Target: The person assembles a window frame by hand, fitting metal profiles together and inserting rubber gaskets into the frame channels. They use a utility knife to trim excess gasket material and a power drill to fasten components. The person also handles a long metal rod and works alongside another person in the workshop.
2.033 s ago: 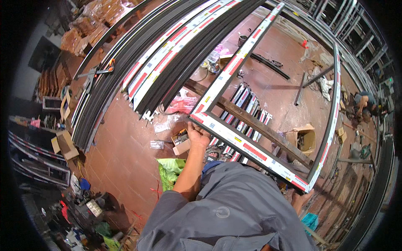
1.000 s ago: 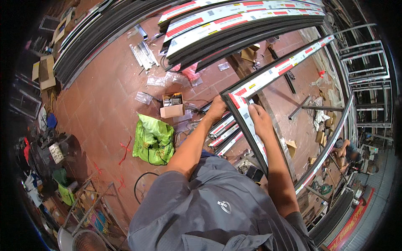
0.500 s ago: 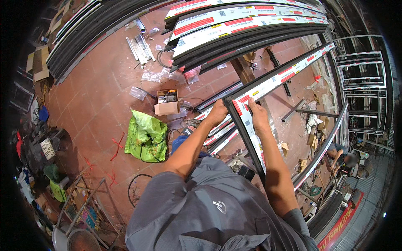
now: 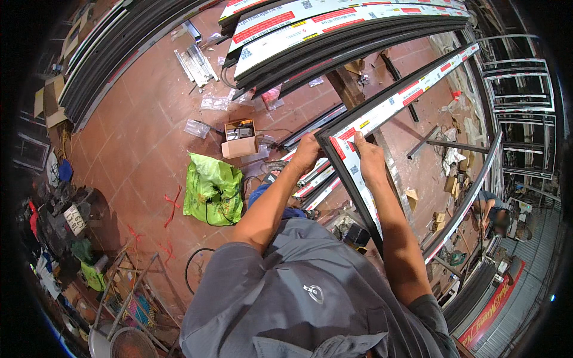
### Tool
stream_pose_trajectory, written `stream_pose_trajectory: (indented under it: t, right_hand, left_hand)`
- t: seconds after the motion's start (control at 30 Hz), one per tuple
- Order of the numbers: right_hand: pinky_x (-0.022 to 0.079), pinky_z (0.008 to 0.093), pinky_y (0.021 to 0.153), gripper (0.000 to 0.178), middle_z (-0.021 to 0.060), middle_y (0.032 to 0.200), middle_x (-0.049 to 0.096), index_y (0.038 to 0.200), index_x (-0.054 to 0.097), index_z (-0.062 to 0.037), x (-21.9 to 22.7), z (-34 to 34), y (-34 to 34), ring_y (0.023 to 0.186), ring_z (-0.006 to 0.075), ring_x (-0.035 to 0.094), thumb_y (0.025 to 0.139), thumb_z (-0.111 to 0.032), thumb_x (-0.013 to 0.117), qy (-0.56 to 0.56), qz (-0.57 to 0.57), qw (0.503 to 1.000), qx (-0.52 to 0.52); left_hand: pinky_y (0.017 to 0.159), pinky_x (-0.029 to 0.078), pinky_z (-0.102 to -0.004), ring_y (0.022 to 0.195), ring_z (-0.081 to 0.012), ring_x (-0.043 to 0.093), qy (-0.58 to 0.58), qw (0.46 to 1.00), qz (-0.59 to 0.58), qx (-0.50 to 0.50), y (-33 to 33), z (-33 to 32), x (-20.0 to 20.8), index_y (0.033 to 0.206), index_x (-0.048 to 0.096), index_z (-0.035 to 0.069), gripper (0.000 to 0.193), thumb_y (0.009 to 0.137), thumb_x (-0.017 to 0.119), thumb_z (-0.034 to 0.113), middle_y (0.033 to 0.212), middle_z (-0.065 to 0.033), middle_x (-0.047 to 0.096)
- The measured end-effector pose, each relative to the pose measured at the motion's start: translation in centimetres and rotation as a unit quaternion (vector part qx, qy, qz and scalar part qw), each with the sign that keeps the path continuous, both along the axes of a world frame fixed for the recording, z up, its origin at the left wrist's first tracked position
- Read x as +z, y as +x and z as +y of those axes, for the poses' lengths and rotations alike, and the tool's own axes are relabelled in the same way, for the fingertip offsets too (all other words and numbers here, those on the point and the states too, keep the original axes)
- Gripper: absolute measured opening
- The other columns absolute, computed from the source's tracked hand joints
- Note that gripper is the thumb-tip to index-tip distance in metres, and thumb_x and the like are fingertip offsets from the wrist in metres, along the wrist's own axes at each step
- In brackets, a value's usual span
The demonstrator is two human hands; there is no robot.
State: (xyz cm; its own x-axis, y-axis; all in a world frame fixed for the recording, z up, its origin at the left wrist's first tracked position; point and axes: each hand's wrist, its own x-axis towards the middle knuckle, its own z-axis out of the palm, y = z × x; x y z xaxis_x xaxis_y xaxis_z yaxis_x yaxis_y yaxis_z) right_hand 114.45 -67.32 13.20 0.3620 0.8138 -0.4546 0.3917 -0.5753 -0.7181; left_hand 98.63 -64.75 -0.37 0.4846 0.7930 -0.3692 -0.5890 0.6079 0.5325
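Note:
A large dark aluminium frame (image 4: 412,89) wrapped in white and red protective film lies tilted in front of me. My left hand (image 4: 307,152) grips its near corner from the left side. My right hand (image 4: 369,160) rests on the frame's side rail just right of that corner, fingers wrapped on the profile. More short film-wrapped profiles (image 4: 316,179) lie on the floor under the corner.
Long stacked profiles (image 4: 334,30) run across the top. A small cardboard box (image 4: 240,138) and a green plastic bag (image 4: 210,190) sit on the red tile floor at left. Another person (image 4: 492,215) crouches at right beside finished frames (image 4: 522,107). Tools and clutter (image 4: 65,221) fill the lower left.
Two seconds ago only my left hand held the corner; my right hand has since come onto the side rail. The view has swung, and both hands stay at the corner.

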Motion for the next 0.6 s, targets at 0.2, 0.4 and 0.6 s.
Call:
stream_pose_trajectory:
  t: [0.2, 0.4, 0.6]
  right_hand:
    - [0.05, 0.0394, 0.084, 0.068, 0.0203, 0.09, 0.075, 0.1, 0.077, 0.0062, -0.2, 0.0, -0.2, 0.085, 0.026, 0.067, 0.1, -0.06, 0.059, 0.034, -0.006, 0.999, -0.012]
    - [0.052, 0.0298, 0.076, 0.054, 0.0114, 0.093, 0.074, 0.103, 0.077, 0.0068, -0.5, 0.1, 0.2, 0.081, 0.0146, 0.065, 0.104, -0.045, 0.061, 0.018, -0.019, 1.0, 0.009]
    - [0.05, 0.0366, 0.081, 0.067, 0.0176, 0.084, 0.073, 0.096, 0.077, 0.007, -1.0, -0.3, 0.4, 0.082, 0.0224, 0.066, 0.099, -0.058, 0.061, 0.034, 0.003, 0.999, -0.019]
  left_hand:
    - [0.051, 0.05, -0.0316, 0.064, -0.0157, 0.065, -0.071, 0.985, 0.144, -0.059, -0.6, -0.7, -1.9, 0.094, 0.071, 0.005, 0.021, 0.099, 0.064, 0.025, 0.081, -0.0055, 0.071]
    - [0.11, 0.048, -0.0521, 0.122, -0.0314, 0.065, -0.173, 0.951, -0.255, 0.025, -0.4, -1.7, 3.6, 0.134, 0.061, 0.002, 0.065, 0.105, 0.046, 0.058, 0.136, -0.0173, 0.066]
    - [0.104, 0.053, -0.0492, 0.116, -0.03, 0.068, -0.166, 0.964, -0.206, -0.012, -2.3, -2.9, 5.4, 0.13, 0.064, 0.003, 0.056, 0.107, 0.048, 0.051, 0.128, -0.0169, 0.07]
